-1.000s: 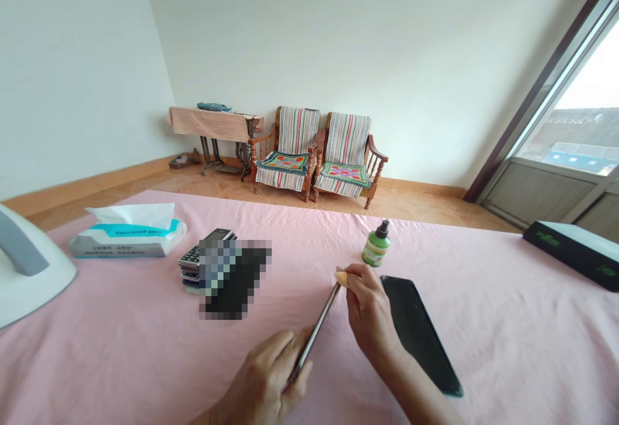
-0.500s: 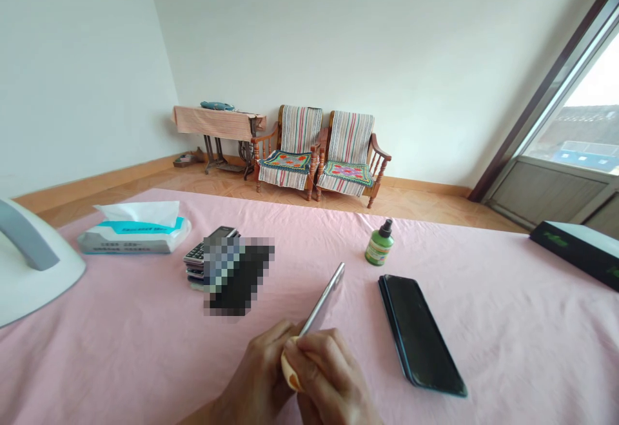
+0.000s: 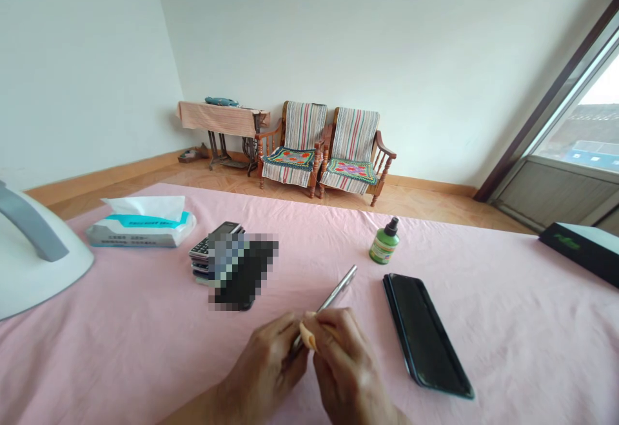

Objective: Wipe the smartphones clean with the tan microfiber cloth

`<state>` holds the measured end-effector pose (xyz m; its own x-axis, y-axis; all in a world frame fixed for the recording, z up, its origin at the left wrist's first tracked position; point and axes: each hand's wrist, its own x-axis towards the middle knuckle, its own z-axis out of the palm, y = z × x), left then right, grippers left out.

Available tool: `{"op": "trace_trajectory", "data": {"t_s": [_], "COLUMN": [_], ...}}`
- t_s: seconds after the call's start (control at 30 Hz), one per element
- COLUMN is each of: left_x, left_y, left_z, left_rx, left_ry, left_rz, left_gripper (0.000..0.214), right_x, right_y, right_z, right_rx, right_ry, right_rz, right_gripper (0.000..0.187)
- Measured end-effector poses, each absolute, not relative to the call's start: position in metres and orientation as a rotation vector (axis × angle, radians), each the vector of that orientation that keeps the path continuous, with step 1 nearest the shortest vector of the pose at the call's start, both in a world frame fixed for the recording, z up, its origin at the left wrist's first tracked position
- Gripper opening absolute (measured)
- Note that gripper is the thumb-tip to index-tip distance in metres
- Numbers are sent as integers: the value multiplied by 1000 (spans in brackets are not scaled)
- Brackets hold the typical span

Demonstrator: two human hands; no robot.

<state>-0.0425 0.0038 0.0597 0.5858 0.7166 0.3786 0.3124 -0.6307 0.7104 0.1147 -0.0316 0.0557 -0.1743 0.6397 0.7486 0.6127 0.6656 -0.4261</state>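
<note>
My left hand [image 3: 268, 357] is closed around the lower end of a slim silver-edged phone [image 3: 340, 287], seen edge-on and tilted up above the table. Pinched in my right hand [image 3: 347, 364] is a pale yellow cloth [image 3: 307, 336], pressed against the phone near my left fingers. Part of the phone is hidden behind both hands. To the right lie dark smartphones [image 3: 428, 335], one on top of the other. A green spray bottle [image 3: 384, 244] with a black top stands beyond them. On the left sits a stack of old phones [image 3: 206, 244], partly blurred by pixels.
Pink cloth [image 3: 155, 322] covers the table. A tissue pack [image 3: 140, 230] lies at the back left, beside a white appliance with a grey handle [image 3: 36, 251]. A black-and-white box [image 3: 580, 251] sits at the right edge. Two wooden chairs [image 3: 353, 154] stand beyond the table.
The cloth and my right hand have moved slightly up along the phone, and the phone is tilted lower. The whole view has shifted a little.
</note>
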Motion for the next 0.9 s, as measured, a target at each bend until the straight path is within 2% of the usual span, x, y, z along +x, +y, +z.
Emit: {"op": "trace_trajectory", "data": {"t_s": [0.27, 0.5, 0.73, 0.9], "left_x": [-53, -51, -52, -50], "left_y": [16, 15, 13, 13], "left_z": [69, 66, 67, 65], "left_rx": [2495, 2376, 2410, 2395], "left_ry": [818, 806, 823, 823], "left_rz": [795, 795, 764, 761], "left_gripper": [20, 21, 20, 21], "right_x": [167, 129, 156, 137], "right_y": [3, -20, -2, -15], "right_z": [58, 57, 56, 55], "right_rx": [-1342, -1072, -1267, -1135], "right_ry": [-1624, -1788, -1658, -1765], "right_rz": [-76, 18, -81, 17], "right_gripper": [24, 40, 27, 35]}}
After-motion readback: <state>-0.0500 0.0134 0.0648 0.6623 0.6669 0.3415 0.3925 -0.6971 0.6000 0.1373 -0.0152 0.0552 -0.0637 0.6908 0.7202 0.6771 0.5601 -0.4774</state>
